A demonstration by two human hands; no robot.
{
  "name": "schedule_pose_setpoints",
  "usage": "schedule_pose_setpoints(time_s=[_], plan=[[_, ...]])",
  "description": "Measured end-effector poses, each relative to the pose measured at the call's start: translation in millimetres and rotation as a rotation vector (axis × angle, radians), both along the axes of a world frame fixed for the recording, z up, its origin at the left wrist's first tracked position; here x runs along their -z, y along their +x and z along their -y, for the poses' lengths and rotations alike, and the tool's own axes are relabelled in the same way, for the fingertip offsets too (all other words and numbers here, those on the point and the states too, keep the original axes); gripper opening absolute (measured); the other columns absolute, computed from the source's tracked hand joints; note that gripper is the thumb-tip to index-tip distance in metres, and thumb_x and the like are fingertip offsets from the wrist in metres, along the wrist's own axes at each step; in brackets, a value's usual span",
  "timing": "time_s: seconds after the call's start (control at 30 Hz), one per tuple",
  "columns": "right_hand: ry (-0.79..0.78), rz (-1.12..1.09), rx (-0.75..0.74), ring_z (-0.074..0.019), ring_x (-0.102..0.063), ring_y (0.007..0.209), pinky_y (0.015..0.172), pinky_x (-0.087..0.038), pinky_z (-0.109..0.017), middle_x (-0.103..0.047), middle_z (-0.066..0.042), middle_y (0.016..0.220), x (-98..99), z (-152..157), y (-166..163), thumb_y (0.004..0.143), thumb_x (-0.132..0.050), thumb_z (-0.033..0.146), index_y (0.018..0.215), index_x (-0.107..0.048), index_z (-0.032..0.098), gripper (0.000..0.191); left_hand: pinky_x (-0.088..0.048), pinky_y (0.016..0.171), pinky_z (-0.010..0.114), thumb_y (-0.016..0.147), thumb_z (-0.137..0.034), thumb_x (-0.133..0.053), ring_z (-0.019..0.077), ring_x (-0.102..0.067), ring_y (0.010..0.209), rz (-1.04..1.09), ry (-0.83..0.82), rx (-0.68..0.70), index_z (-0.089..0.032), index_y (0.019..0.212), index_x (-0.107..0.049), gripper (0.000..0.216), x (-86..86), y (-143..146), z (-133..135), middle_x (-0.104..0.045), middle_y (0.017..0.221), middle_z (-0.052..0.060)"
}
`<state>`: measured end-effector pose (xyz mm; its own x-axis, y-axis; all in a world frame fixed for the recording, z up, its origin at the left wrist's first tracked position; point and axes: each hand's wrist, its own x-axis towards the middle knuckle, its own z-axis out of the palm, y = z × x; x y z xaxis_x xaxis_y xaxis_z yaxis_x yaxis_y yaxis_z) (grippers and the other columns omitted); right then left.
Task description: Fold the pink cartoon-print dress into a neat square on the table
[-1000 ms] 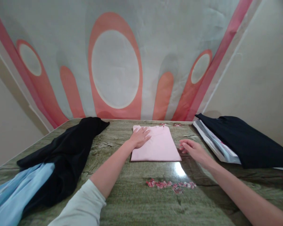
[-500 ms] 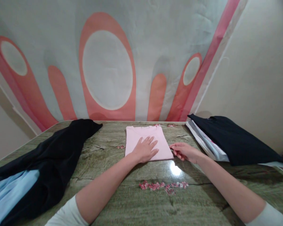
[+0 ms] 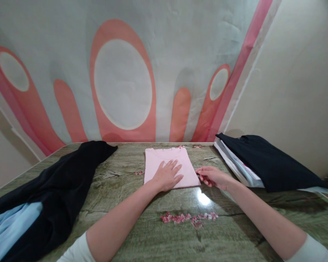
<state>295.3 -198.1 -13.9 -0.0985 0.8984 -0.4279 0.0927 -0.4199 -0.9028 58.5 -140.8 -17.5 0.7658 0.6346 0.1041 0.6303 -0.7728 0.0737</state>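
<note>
A pink T-shirt (image 3: 154, 162), folded into a neat rectangle with its neckline at the far side, lies on the wood-patterned table. My left hand (image 3: 167, 176) rests flat on the middle of it, fingers spread. At the shirt's right edge, my right hand (image 3: 213, 177) has its fingers curled and its fingertips pinched on the border of the cloth. How much fabric is between those fingertips is hidden.
A rumpled black garment (image 3: 71, 182) lies at the left, with a light blue cloth (image 3: 19, 222) beside it. A stack of folded clothes topped by a black shirt (image 3: 268, 160) sits at the right. The table (image 3: 136, 233) ends at a patterned wall covering (image 3: 164, 43).
My view has shifted slightly, so the scene sits a little lower and further left. Both hands keep their places on the pink T-shirt.
</note>
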Motion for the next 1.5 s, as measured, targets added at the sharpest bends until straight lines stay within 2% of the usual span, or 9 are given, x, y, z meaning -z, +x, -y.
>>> schedule_pose_setpoints(time_s=[0.1, 0.27, 0.43, 0.67, 1.0, 1.2, 1.33, 1.5], plan=[[0.026, 0.032, -0.005, -0.0040, -0.042, 0.036, 0.031, -0.026, -0.014, -0.052, 0.005, 0.053, -0.2, 0.3, -1.0, 0.080, -0.054, 0.030, 0.078, -0.053, 0.017, 0.013, -0.013, 0.106, 0.047, 0.091, -0.055, -0.016, 0.0246, -0.018, 0.134, 0.000, -0.005, -0.010, -0.028, 0.137, -0.029, 0.055, -0.3, 0.6, 0.5, -0.021, 0.147, 0.004], [-0.006, 0.099, -0.121, -0.0026, -0.032, 0.029, 0.028, -0.019, -0.015, -0.044, 0.007, 0.043, -3.3, 0.0, -1.0, 0.081, -0.051, 0.043, 0.059, -0.043, 0.017, 0.035, -0.014, 0.106, 0.048, 0.091, -0.055, -0.016, 0.0253, -0.019, 0.133, 0.006, 0.013, -0.001, -0.027, 0.137, -0.029, 0.056, 0.7, 0.5, 0.7, -0.022, 0.147, 0.005], [-0.110, 0.085, -0.229, -0.0021, -0.029, 0.026, 0.027, -0.017, -0.015, -0.043, 0.009, 0.041, -8.1, 1.5, 1.6, 0.079, -0.054, 0.046, 0.065, -0.042, 0.019, 0.033, -0.014, 0.105, 0.048, 0.091, -0.055, -0.016, 0.0256, -0.019, 0.133, 0.002, 0.012, -0.006, -0.028, 0.137, -0.028, 0.055, 1.9, 0.3, 0.4, -0.022, 0.147, 0.005], [-0.091, 0.107, -0.378, -0.0022, -0.032, 0.027, 0.029, -0.019, -0.015, -0.043, 0.010, 0.040, -10.2, 7.6, 6.1, 0.072, -0.061, 0.049, 0.062, -0.042, 0.018, 0.037, -0.013, 0.105, 0.048, 0.091, -0.055, -0.016, 0.0253, -0.018, 0.134, -0.004, 0.004, -0.018, -0.029, 0.137, -0.028, 0.055, 1.5, 0.9, 0.3, -0.020, 0.147, 0.004], [-0.027, 0.233, -0.408, -0.0027, -0.034, 0.030, 0.030, -0.021, -0.016, -0.046, 0.008, 0.041, -10.2, 9.6, 9.5, 0.070, -0.061, 0.054, 0.059, -0.045, 0.017, 0.042, -0.013, 0.105, 0.049, 0.090, -0.056, -0.016, 0.0262, -0.018, 0.134, -0.014, -0.006, -0.028, -0.030, 0.137, -0.028, 0.055, -1.6, 1.5, 1.4, -0.020, 0.147, 0.003], [-0.080, 0.112, -0.324, -0.0040, -0.042, 0.033, 0.032, -0.027, -0.015, -0.054, 0.006, 0.049, -12.0, 11.6, 10.3, 0.072, -0.061, 0.048, 0.071, -0.051, 0.016, 0.034, -0.013, 0.105, 0.049, 0.090, -0.056, -0.017, 0.0262, -0.019, 0.133, 0.007, 0.008, -0.020, -0.029, 0.137, -0.029, 0.055, -0.8, 0.8, 2.1, -0.022, 0.147, 0.004], [-0.100, 0.001, -0.285, -0.0028, -0.036, 0.030, 0.032, -0.026, -0.015, -0.049, 0.008, 0.044, -12.0, 11.7, 6.8, 0.075, -0.058, 0.046, 0.066, -0.048, 0.017, 0.032, -0.013, 0.105, 0.049, 0.090, -0.056, -0.018, 0.0262, -0.020, 0.133, 0.005, 0.013, -0.022, -0.029, 0.136, -0.030, 0.054, -0.6, 0.9, 2.3, -0.023, 0.147, 0.003], [-0.091, 0.095, -0.334, -0.0032, -0.038, 0.030, 0.030, -0.023, -0.015, -0.050, 0.007, 0.043, -6.0, 9.8, 6.5, 0.073, -0.060, 0.044, 0.061, -0.046, 0.017, 0.032, -0.013, 0.105, 0.048, 0.090, -0.056, -0.018, 0.0258, -0.018, 0.134, -0.005, 0.004, -0.031, -0.030, 0.137, -0.029, 0.054, -0.6, 1.8, 1.4, -0.022, 0.147, 0.002]])
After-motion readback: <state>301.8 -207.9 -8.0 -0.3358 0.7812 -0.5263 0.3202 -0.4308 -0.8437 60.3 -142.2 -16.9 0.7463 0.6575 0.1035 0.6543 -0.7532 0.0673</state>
